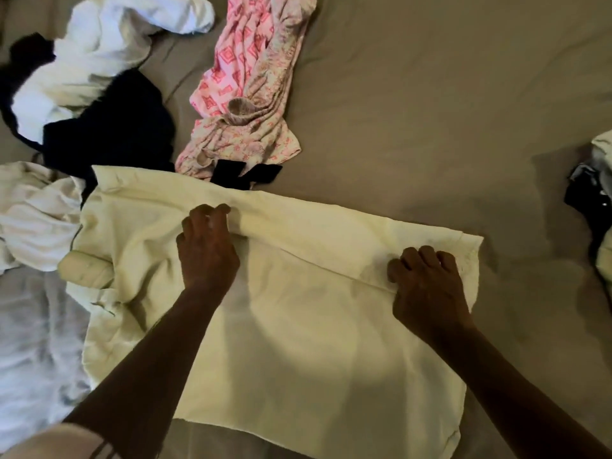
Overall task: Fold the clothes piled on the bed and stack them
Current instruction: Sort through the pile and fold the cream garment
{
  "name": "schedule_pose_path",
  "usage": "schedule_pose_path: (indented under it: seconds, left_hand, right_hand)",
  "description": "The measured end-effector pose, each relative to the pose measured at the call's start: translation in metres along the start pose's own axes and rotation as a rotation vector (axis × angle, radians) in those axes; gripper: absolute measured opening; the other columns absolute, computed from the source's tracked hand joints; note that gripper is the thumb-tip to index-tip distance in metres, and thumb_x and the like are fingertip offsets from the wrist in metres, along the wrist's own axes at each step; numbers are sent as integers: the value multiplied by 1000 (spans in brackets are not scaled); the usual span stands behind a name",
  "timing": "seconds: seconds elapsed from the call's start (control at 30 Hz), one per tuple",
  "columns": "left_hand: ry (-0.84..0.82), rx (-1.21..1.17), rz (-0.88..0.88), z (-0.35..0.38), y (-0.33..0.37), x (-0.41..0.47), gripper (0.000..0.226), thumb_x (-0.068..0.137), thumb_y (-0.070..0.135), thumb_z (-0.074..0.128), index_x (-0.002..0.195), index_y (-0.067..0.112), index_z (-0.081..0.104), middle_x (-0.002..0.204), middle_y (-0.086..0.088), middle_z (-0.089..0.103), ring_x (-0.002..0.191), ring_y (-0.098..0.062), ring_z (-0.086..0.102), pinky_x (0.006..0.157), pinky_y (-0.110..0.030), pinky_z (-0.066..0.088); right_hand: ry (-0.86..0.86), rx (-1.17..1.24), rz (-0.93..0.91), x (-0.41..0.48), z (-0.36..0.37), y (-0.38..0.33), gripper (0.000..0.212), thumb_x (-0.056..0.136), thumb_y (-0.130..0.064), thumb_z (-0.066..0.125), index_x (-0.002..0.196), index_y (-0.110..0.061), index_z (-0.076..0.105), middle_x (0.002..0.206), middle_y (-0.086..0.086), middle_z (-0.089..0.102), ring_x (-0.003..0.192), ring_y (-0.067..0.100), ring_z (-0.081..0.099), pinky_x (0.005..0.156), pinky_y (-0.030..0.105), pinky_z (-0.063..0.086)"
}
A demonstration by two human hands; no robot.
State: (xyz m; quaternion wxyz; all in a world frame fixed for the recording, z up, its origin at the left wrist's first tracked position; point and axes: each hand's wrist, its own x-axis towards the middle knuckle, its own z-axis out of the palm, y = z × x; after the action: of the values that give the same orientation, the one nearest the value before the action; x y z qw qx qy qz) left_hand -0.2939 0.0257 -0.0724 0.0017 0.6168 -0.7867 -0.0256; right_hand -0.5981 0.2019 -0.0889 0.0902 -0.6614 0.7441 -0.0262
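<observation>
The bed serves as the folding board, its taupe sheet bare across the far right. The cream shirt lies spread flat at the near edge, likely so its far side can be turned over along a straight line. Unfolded clothes wait toward the far left corner: a white garment, a dark navy garment and a pink patterned garment. A small heap of clothes sits at the right edge, possibly the stack. The left hand pinches a raised ridge of the shirt with curled fingers. The right hand grips the same crease nearer the hem, apparently keeping the fold even.
</observation>
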Motion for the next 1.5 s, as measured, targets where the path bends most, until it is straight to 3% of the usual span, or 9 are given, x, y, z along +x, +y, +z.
schedule_pose_path:
  seconds: [0.23,0.37,0.53,0.73,0.87,1.0,1.1,1.27,1.5]
  left_hand:
    - [-138,-48,56,-2,-45,1,57,73,-4,63,128,13,58,114,-20,50,93,-45,56,71,-55,56]
    - [10,-109,-75,-13,-46,-1,58,82,46,62,133,18,60,135,-14,55,120,-40,54,89,-53,48]
    - [-129,-157,-157,9,-69,56,92,95,72,28,165,14,15,173,-15,6,159,-34,4,124,-58,8]
    - [-157,-186,-233,36,-110,101,107,87,78,17,165,6,5,171,-23,6,158,-41,6,126,-56,5]
    - [-9,-286,-103,17,-106,82,87,96,64,34,161,6,27,167,-25,22,154,-44,20,123,-59,16]
    - [290,-277,-247,-17,-117,44,64,96,47,62,150,16,45,160,-14,37,149,-35,32,118,-54,24]
    - [305,-431,-611,-24,-139,13,63,88,35,73,144,17,49,148,-13,48,137,-36,43,107,-51,37]
    - [104,-734,-750,-26,-201,-3,31,90,34,75,115,23,60,108,3,68,93,-9,64,79,-15,40]
    - [-87,-626,-651,-26,-231,-87,30,77,50,68,101,31,65,102,7,65,99,-21,65,87,-42,54]
  right_hand:
    - [-24,265,266,21,18,-56,54,97,-44,45,145,-20,50,155,7,42,147,34,34,110,54,38]
    - [82,195,407,30,27,-77,60,102,-48,39,152,-15,41,161,13,37,151,37,27,115,55,30]
    - [103,339,794,57,48,-97,77,103,-58,22,164,-11,16,172,11,12,159,34,4,123,58,8]
    - [177,208,1109,69,62,-54,81,104,-63,20,165,-11,7,173,7,2,159,33,-1,124,61,6]
    - [245,158,1264,71,50,-38,81,106,-59,23,163,-3,11,170,21,10,158,41,7,123,65,9]
    - [351,132,763,95,38,-118,69,107,-48,32,161,-5,24,168,21,19,157,39,13,126,55,7]
    - [436,356,233,112,34,-213,44,102,-31,55,138,-7,58,143,20,54,135,41,48,115,50,35]
    - [43,396,-541,110,43,-348,33,93,-45,60,113,-19,67,112,5,60,105,30,56,93,46,45]
    - [-222,232,-530,98,74,-372,55,80,-44,71,131,-31,56,144,2,46,138,30,40,116,51,29]
